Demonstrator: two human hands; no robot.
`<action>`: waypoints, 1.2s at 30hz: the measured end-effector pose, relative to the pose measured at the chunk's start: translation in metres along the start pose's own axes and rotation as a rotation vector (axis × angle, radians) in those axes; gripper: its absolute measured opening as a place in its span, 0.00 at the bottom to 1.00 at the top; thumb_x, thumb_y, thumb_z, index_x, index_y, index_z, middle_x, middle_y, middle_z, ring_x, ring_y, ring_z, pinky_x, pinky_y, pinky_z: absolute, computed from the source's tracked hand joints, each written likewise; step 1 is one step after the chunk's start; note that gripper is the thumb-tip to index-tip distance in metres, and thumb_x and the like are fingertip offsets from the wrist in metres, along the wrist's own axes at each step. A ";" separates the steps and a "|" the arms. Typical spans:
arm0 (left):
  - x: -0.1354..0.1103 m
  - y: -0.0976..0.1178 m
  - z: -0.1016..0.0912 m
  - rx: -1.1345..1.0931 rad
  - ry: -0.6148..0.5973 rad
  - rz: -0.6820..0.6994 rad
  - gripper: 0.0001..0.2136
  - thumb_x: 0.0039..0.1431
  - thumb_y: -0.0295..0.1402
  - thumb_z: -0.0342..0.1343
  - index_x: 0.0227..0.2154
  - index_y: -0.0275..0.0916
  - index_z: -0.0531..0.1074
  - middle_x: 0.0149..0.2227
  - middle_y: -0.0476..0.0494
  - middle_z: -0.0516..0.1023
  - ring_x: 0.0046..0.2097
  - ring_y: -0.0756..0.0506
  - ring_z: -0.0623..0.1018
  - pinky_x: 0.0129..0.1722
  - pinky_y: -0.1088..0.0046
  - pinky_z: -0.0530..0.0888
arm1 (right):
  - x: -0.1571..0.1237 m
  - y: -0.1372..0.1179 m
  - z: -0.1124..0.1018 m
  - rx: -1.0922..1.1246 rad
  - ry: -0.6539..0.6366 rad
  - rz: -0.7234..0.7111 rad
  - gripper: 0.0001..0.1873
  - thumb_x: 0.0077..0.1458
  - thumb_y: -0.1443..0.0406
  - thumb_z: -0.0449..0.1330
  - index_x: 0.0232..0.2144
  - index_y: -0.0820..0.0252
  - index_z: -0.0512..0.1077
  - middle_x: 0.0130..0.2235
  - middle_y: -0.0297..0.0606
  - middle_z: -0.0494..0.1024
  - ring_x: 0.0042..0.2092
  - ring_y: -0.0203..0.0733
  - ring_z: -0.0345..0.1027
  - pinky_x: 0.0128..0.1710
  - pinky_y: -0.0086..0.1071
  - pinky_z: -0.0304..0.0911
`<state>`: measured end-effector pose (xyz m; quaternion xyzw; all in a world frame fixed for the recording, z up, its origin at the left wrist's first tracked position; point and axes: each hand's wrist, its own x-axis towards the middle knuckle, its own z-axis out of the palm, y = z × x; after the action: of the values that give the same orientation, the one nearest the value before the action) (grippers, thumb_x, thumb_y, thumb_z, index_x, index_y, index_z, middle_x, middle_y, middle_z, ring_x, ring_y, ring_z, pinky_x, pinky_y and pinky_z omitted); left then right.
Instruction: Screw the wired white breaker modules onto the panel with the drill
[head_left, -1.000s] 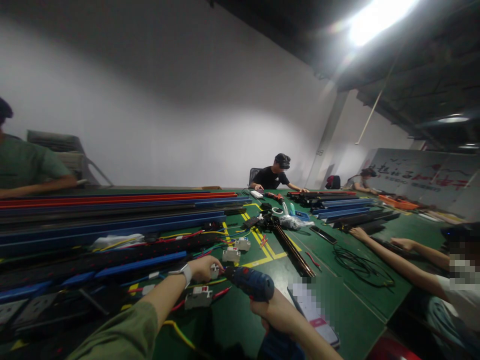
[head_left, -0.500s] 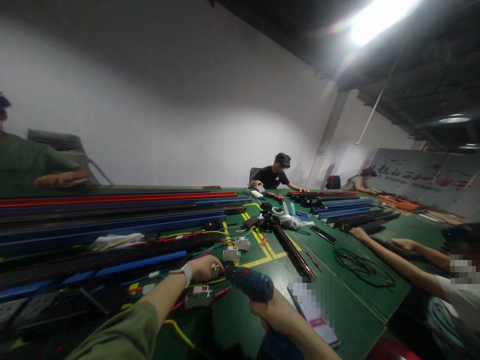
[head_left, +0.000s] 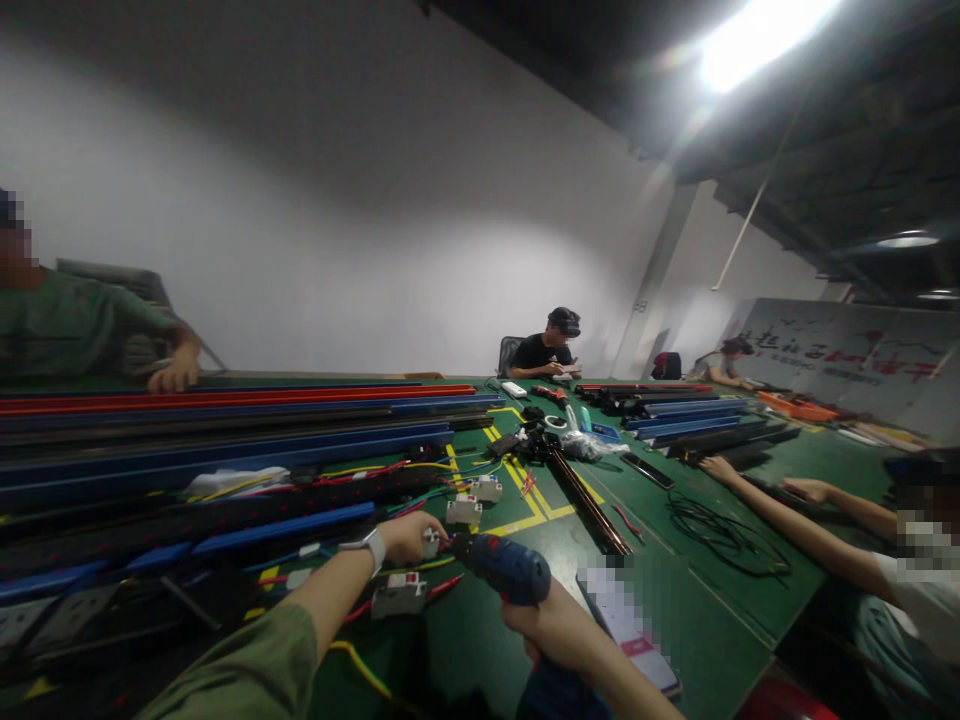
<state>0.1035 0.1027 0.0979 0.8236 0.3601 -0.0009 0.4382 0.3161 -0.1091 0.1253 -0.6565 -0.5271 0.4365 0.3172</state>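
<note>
My left hand (head_left: 409,535), with a watch on the wrist, is closed on a small white circuit breaker (head_left: 430,543) on the green table (head_left: 697,620). My right hand (head_left: 551,630) grips the handle of a blue cordless drill (head_left: 502,567), whose tip meets that breaker. Another white breaker with a red switch (head_left: 397,595) lies just below my left wrist. Two more breakers (head_left: 474,500) sit farther out among red, yellow and blue wires.
Long blue, red and black rails (head_left: 225,420) run across the left of the table. A phone (head_left: 626,625) lies right of the drill. A black cable coil (head_left: 720,535) and a neighbour's arms (head_left: 795,520) are at right. Other people sit at the far end and at left.
My hands and the drill have stayed nearly still. The person at the far left has leaned in and set a hand on the rails. The person at the far end drew their hands in.
</note>
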 end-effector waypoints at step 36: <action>0.040 -0.045 0.010 0.042 0.039 0.021 0.33 0.33 0.20 0.55 0.49 0.41 0.78 0.38 0.47 0.81 0.37 0.46 0.78 0.30 0.79 0.71 | 0.001 0.006 0.001 0.041 0.009 -0.058 0.08 0.49 0.65 0.59 0.34 0.59 0.68 0.21 0.25 0.65 0.18 0.31 0.59 0.16 0.23 0.53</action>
<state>0.1094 0.1352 0.0468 0.8363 0.3596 0.0121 0.4137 0.3181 -0.1091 0.1193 -0.6364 -0.5352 0.4350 0.3455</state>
